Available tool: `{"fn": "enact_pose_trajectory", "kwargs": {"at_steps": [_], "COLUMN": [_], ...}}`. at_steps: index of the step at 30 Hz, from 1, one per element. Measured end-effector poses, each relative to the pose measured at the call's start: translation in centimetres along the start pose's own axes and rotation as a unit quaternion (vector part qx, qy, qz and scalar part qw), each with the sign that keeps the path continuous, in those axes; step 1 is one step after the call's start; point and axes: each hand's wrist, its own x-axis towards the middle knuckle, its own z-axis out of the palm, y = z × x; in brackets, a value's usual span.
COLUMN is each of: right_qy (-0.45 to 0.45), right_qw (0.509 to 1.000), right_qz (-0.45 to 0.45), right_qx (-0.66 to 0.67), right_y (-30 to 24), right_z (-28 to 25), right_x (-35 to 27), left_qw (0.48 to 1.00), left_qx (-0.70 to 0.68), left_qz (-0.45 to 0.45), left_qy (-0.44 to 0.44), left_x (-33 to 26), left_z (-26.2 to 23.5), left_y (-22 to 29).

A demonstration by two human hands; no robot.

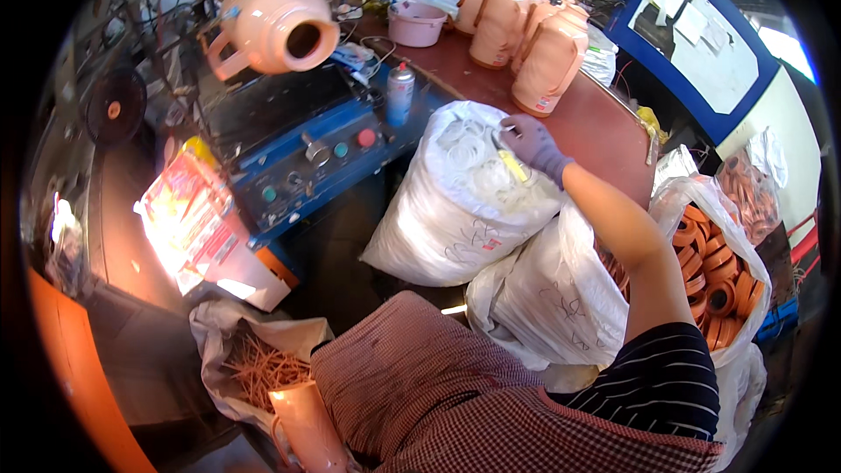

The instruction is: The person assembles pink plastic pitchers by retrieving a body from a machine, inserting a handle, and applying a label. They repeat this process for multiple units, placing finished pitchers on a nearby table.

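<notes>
My right hand (536, 147), in a grey-purple glove, reaches over the far right rim of a white woven sack (447, 223). Its fingers are curled together; whatever they hold, if anything, is too small to make out. Clear plastic rings (469, 144) fill the sack's mouth, and a yellow strip (513, 166) lies among them beside the hand. My left hand is out of view. Near my lap at the lower left, a peach plastic jug body (308, 427) with a handle leans over a sack (215, 333) of thin orange-brown strips.
Another peach jug (279, 31) sits sideways on the machine, above a blue control panel (324, 158). Several peach jugs (550, 61), a pink basin (416, 24) and a spray can (400, 95) stand beyond. At right, a bag holds orange-brown rings (714, 276); another white sack (561, 293) stands nearer.
</notes>
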Motion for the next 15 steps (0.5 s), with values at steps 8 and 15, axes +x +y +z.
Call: {"fn": "enact_pose_trajectory", "kwargs": {"at_steps": [8,15], "right_qy": [0.041,-0.021], "right_qw": [0.88,0.869], "right_qz": [-0.099,0.149], "right_qx": [-0.463,-0.472], "right_y": [12.7,25.4], "right_z": [-6.2,-7.8], "right_x": [8.9,9.2], "left_qw": [0.997,0.832], "left_qx": [-0.005,-0.134], "left_qz": [0.054,0.462], "left_qy": [0.054,0.276], "left_x": [-2.2,-0.4], "left_z": [-5.9,-18.6], "left_y": [2.4,8.3]}}
